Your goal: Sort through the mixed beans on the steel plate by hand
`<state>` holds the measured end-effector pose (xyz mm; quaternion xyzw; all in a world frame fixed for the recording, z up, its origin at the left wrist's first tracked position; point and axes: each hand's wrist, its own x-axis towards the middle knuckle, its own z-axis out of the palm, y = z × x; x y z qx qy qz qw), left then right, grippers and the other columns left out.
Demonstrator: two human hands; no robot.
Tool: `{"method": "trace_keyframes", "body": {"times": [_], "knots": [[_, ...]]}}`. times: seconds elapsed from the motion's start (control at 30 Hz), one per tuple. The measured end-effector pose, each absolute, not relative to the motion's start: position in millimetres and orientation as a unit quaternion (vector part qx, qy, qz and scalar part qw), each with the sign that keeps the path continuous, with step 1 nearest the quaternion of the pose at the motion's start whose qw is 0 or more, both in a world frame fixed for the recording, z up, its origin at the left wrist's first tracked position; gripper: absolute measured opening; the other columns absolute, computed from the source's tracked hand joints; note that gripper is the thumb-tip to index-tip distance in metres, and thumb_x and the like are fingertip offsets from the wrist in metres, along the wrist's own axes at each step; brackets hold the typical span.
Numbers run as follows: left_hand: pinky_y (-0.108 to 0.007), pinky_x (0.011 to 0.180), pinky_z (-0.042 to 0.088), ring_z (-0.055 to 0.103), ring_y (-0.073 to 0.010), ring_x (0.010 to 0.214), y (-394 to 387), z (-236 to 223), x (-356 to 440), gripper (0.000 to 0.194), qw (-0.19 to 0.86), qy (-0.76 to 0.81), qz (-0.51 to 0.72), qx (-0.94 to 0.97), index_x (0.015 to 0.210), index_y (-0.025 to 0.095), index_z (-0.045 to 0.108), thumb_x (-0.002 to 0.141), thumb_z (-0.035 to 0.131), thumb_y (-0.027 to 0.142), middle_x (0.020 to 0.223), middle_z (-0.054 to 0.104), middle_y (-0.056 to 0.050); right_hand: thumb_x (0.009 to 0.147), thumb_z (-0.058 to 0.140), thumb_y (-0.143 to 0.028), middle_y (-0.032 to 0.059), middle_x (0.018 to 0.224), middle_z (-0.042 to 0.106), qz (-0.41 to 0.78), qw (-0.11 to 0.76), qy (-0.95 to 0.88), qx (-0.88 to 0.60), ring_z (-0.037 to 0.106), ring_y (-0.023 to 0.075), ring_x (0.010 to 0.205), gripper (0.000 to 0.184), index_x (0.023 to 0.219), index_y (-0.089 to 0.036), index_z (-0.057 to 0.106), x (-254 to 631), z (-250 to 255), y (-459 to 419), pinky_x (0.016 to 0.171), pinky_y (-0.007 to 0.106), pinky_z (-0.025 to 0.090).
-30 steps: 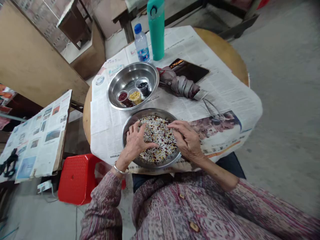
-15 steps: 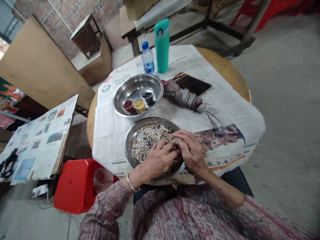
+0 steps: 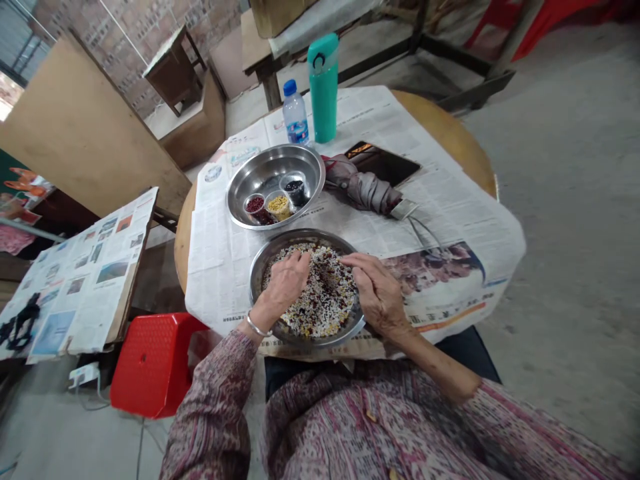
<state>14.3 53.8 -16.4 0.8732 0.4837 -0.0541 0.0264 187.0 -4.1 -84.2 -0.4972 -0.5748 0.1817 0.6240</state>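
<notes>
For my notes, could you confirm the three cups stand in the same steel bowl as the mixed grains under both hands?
No: the head view shows the cups in the farther steel bowl; the mixed grains lie in the nearer one under both hands.

Long-sleeved pink-and-mauve patterned blouse (image 3: 370, 427), 1 silver bangle (image 3: 256, 328) on the left wrist (image 3: 266, 312), dark trousers (image 3: 467, 347).
</notes>
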Motion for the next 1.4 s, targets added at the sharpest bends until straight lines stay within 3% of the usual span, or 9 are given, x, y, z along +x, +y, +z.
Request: {"method": "trace_keyframes", "body": {"times": [0.13,0.23,0.33,0.57,0.77,0.87,1.03,1.23,1.4], "knots": [[-0.034,0.088,0.058,0.065,-0.0211,0.106,28,-4,-14,0.023,0.056,0.526,-0.040,0.848,0.109,0.020,0.060,0.105,0.050,0.041,0.112,0.065,-0.007,0.102,0.047,-0.030,0.0077,0.110,0.074,0.186,0.623,-0.571,-0.501,0.069,0.0238,0.107,0.028,0.109,-0.026,0.074,186,-84,-4,0.099,0.047,0.056],[-0.044,0.097,0.058,0.058,-0.0277,0.122,6,2,-29,0.057,0.099,0.455,-0.032,0.884,0.132,0.025,0.054,0.089,0.070,0.059,0.133,0.057,-0.010,0.102,0.047,-0.031,0.0077,0.110,0.074,0.187,0.623,-0.568,-0.504,0.069,0.0240,0.106,0.029,0.109,-0.026,0.074,186,-85,-4,0.098,0.047,0.057],[-0.052,0.106,0.054,0.051,-0.0324,0.131,-5,-1,-31,0.077,0.110,0.380,-0.033,0.918,0.148,0.030,0.044,0.083,0.078,0.055,0.149,0.044,-0.013,0.102,0.047,-0.030,0.0080,0.109,0.074,0.185,0.623,-0.569,-0.504,0.069,0.0238,0.107,0.028,0.109,-0.025,0.074,186,-85,-4,0.098,0.046,0.056],[-0.037,0.096,0.058,0.060,-0.0227,0.113,19,-24,16,0.024,0.075,0.308,-0.057,0.947,0.124,0.019,0.061,0.104,0.047,0.018,0.121,0.059,-0.010,0.102,0.047,-0.031,0.0080,0.106,0.074,0.182,0.623,-0.572,-0.501,0.069,0.0240,0.105,0.028,0.106,-0.025,0.074,186,-86,-2,0.098,0.046,0.056],[-0.036,0.092,0.057,0.061,-0.0230,0.110,49,-21,15,0.028,0.001,0.449,-0.017,0.893,0.116,0.017,0.062,0.101,0.041,0.007,0.117,0.063,-0.011,0.102,0.047,-0.031,0.0083,0.107,0.073,0.182,0.631,-0.568,-0.496,0.069,0.0232,0.104,0.028,0.106,-0.024,0.073,185,-84,-1,0.097,0.044,0.055],[-0.044,0.096,0.055,0.058,-0.0272,0.116,46,-14,5,0.020,-0.014,0.493,0.018,0.869,0.118,0.018,0.063,0.102,0.051,0.021,0.127,0.061,-0.013,0.102,0.047,-0.031,0.0077,0.106,0.073,0.185,0.631,-0.566,-0.497,0.069,0.0234,0.103,0.028,0.105,-0.025,0.074,185,-83,-1,0.097,0.045,0.055],[-0.052,0.115,0.043,0.046,-0.0317,0.139,27,-24,14,0.046,0.037,0.327,0.041,0.943,0.133,0.021,0.058,0.095,0.064,0.047,0.152,0.048,-0.013,0.104,0.043,-0.033,0.0089,0.107,0.074,0.189,0.625,-0.567,-0.501,0.068,0.0246,0.105,0.033,0.106,-0.024,0.075,186,-82,-3,0.099,0.046,0.055],[-0.050,0.125,0.030,0.052,-0.0269,0.133,45,-41,40,0.033,-0.014,0.296,0.007,0.955,0.132,0.017,0.059,0.101,0.049,0.022,0.136,0.060,-0.013,0.105,0.042,-0.035,0.0096,0.110,0.074,0.180,0.628,-0.571,-0.497,0.068,0.0248,0.108,0.035,0.107,-0.024,0.075,187,-81,-3,0.101,0.047,0.054],[-0.047,0.113,0.039,0.054,-0.0279,0.123,72,-24,33,0.028,-0.059,0.396,-0.014,0.916,0.122,0.016,0.062,0.103,0.041,0.018,0.126,0.063,-0.011,0.104,0.042,-0.034,0.0087,0.107,0.074,0.176,0.631,-0.572,-0.493,0.069,0.0240,0.105,0.034,0.106,-0.024,0.075,186,-80,-3,0.099,0.045,0.055]]}}
